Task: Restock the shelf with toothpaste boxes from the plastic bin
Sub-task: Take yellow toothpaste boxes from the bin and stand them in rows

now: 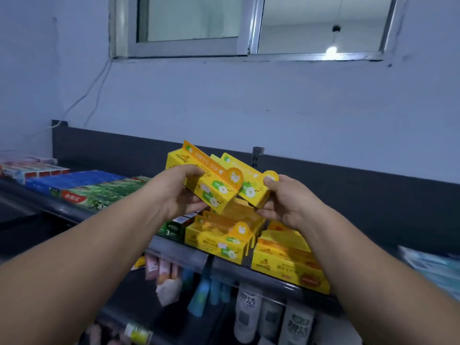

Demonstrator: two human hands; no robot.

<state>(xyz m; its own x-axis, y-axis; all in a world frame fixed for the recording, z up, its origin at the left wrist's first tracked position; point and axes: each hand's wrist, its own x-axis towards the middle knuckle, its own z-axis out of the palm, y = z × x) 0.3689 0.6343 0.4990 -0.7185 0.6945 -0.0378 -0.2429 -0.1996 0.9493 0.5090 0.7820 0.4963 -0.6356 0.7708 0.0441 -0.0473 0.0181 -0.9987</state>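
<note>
My left hand point(179, 192) grips a yellow toothpaste box with green apple pictures point(211, 185), tilted above the shelf. My right hand point(286, 200) pinches a second yellow apple box point(249, 185) just to its right; the two boxes touch. Both are held over yellow boxes lying on the dark top shelf point(179, 255): one stack with apple pictures point(219, 242) and an orange-printed stack point(286, 265) to the right. The plastic bin is not in view.
Green point(99, 192), blue point(72, 180) and red-white toothpaste boxes point(32, 170) lie along the shelf's left part. A dark green box point(174, 229) sits beside the yellow stack. Toothbrushes and tubes point(204, 295) hang below. A wall and window point(249, 28) stand behind.
</note>
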